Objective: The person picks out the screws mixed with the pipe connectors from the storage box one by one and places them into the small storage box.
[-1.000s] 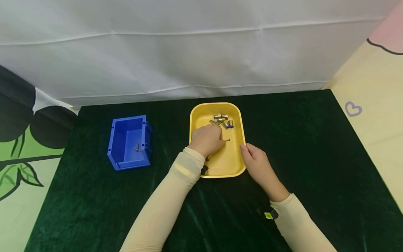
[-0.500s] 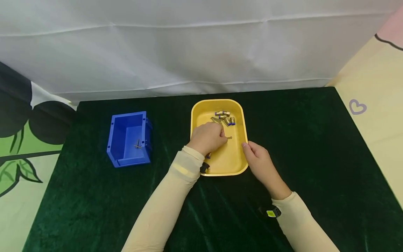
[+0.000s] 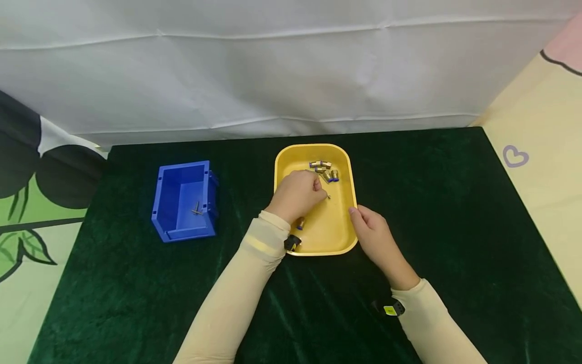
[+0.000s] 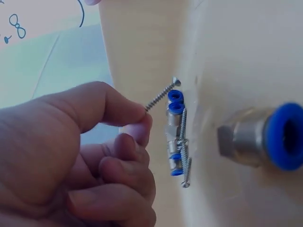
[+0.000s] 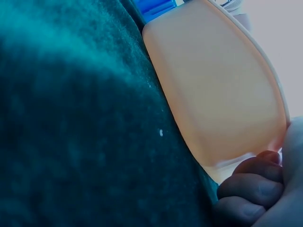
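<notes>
One threaded screw [image 4: 161, 96] (seemingly silvery): left fingers [image 4: 127, 109] pinch it, right fingers [image 5: 253, 186] the tray [image 3: 330, 233].

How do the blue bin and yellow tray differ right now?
The tray is yellow with rounded corners; the bin is blue and boxy. The tray holds fittings and screws; the bin shows only screws. The right hand grips the tray; no hand touches the bin. Both sit open-topped on green cloth.

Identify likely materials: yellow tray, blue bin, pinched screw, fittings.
Yellow tray: probably molded plastic, smooth and satin; rounded corners, even color.
Blue bin: likely plastic, satin; molded edges, uniform color.
Pinched screw: metal, bright, maybe plated; silvery threads.
Fittings: metal bodies by their sheen, alloy unclear; blue collars look plastic, smooth.
</notes>
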A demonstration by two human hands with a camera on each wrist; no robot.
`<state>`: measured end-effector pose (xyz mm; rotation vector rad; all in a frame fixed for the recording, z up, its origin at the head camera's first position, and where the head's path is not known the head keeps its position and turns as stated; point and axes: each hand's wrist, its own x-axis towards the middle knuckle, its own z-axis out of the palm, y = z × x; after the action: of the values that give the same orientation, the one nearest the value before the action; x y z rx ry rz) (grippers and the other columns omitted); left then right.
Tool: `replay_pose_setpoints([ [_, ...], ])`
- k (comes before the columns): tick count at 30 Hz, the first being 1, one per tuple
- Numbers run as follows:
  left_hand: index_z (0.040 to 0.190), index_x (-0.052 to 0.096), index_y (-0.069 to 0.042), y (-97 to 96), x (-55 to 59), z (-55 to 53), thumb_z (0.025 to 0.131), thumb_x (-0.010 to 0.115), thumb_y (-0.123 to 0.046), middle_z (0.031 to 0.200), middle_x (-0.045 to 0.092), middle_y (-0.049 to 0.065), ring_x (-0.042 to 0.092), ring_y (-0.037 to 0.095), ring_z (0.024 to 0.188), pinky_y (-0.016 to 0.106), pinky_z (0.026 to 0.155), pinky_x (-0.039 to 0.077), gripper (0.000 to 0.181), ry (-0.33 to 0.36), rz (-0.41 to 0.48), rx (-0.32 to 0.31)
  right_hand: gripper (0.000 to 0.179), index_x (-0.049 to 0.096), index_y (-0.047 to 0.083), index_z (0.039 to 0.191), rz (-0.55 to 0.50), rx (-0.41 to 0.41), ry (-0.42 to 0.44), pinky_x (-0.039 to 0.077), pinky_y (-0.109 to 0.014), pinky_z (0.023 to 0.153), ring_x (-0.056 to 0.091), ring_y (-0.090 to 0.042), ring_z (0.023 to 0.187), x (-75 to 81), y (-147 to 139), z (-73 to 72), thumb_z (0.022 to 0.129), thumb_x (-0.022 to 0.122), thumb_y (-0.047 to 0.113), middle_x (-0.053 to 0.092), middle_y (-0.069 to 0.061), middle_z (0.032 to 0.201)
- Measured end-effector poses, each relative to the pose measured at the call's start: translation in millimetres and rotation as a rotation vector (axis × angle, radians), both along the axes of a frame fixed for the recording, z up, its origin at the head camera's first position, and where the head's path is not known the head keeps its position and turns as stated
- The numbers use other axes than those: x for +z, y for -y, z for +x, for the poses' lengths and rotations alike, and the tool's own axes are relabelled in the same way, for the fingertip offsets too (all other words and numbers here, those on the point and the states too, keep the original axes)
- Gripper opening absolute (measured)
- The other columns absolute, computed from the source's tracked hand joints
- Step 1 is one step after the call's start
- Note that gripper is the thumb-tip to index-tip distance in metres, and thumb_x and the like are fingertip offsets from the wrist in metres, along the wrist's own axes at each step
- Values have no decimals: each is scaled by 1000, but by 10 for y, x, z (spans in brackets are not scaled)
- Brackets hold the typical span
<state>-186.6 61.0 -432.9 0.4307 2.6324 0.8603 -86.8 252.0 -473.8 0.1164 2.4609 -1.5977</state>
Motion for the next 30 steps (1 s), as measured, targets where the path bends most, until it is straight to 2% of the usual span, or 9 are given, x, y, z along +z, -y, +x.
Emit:
replay_pose_setpoints([
  [5,76,62,-13,57,107,50,91,65,-23,69,57,2,57,15,55,25,50,46,19,-35,31,24,47,63,7,104,-17,11,5,52,-31,58,63,-25,67,-12,32,-9,105,40,48,66,-10,82],
  [13,81,59,-15,225,504,170,90,61,-22,69,54,0,54,14,60,26,55,45,12,-193,139,38,48,63,6,104,-11,18,12,52,-31,58,64,-26,67,-6,40,-26,105,40,48,67,-10,83],
  [17,77,58,-15,359,624,235,89,59,-20,70,51,1,52,15,62,28,57,43,13,-261,170,63,47,63,7,106,1,14,14,51,-30,57,63,-26,67,-6,11,-37,105,40,48,67,-10,84],
  [20,77,58,-14,471,674,299,88,59,-19,72,51,2,52,16,66,29,57,44,12,-275,178,107,47,63,7,104,6,12,6,50,-30,56,63,-26,65,-12,1,-43,105,40,48,67,-10,83],
  [24,80,61,-15,664,720,416,89,60,-20,75,52,1,51,17,67,30,57,44,11,-298,129,180,47,63,7,102,3,13,13,50,-29,56,63,-26,65,-17,12,-49,105,40,47,66,-10,82],
  [27,84,64,-15,862,780,512,91,60,-21,77,53,1,51,19,67,32,57,43,11,-328,68,235,47,64,7,103,-6,18,21,50,-29,57,63,-26,66,-18,35,-56,105,40,47,67,-10,82],
  [30,87,67,-14,1098,847,614,93,60,-21,78,54,2,50,20,68,33,58,43,11,-350,43,306,46,64,7,104,-8,23,22,50,-29,57,63,-27,66,-15,47,-67,105,40,47,67,-10,83],
])
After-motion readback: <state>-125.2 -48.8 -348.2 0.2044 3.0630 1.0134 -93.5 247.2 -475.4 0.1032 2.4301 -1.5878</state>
